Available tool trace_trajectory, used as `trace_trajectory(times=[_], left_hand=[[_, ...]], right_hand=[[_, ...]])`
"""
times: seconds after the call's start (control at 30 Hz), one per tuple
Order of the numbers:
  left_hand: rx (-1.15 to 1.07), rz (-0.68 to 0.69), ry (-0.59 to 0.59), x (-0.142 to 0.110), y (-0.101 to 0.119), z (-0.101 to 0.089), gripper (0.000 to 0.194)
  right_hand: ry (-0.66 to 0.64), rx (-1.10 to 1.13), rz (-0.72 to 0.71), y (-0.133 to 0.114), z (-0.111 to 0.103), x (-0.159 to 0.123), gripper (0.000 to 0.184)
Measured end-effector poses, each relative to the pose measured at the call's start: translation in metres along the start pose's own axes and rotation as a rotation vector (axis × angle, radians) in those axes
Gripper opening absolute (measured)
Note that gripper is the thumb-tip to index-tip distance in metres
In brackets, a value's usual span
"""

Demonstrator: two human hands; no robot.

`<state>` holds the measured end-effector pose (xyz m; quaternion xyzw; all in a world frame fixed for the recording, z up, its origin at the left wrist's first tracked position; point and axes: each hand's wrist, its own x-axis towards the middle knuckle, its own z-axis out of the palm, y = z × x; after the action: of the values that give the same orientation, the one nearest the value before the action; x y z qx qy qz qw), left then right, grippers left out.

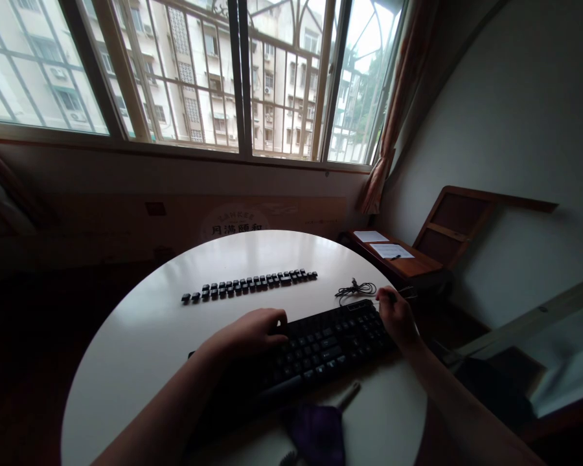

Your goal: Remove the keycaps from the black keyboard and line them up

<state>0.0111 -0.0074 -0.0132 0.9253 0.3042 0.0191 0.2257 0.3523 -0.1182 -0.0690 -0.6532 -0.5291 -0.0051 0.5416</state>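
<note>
Keyboard [323,346]: black, full-size, lying flat and slightly skewed on the table [140,336], right end farther out. Keys are seated across the visible centre and right; left portion obscured and dark, condition undetermined. Loose keycaps [256,285]: black, detached, set beyond the keyboard in a slanting band, mostly two rows. Wire-ended tool [409,292]: thin prongs, held at the keyboard's far right corner, body largely concealed.
</note>
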Motion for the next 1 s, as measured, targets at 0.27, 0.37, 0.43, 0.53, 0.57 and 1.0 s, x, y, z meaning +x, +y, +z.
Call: trace_trajectory(times=[0.27, 0.37, 0.43, 0.53, 0.57, 1.0], left_hand=[[-0.082, -0.007, 0.092, -0.003, 0.004, -0.005, 0.028], [-0.113, -0.012, 0.192, -0.003, 0.006, -0.009, 0.033], [-0.141, 0.014, 0.267, -0.003, 0.006, -0.011, 0.036], [-0.219, 0.132, 0.342, -0.006, 0.009, -0.015, 0.042], [-0.243, 0.182, 0.358, -0.007, 0.010, -0.016, 0.044], [-0.392, 0.182, 0.324, -0.012, 0.025, -0.022, 0.052]], right_hand=[[-0.625, 0.207, -0.113, -0.081, 0.000, 0.043, 0.051], [-0.964, 0.154, -0.209, -0.134, 0.013, 0.068, 0.051], [-1.122, 0.105, -0.257, -0.168, 0.026, 0.078, 0.045], [-1.312, 0.039, -0.329, -0.204, 0.046, 0.082, 0.039], [-1.348, 0.021, -0.354, -0.212, 0.050, 0.081, 0.036], [-1.325, 0.043, -0.554, -0.208, 0.044, 0.087, 0.028]])
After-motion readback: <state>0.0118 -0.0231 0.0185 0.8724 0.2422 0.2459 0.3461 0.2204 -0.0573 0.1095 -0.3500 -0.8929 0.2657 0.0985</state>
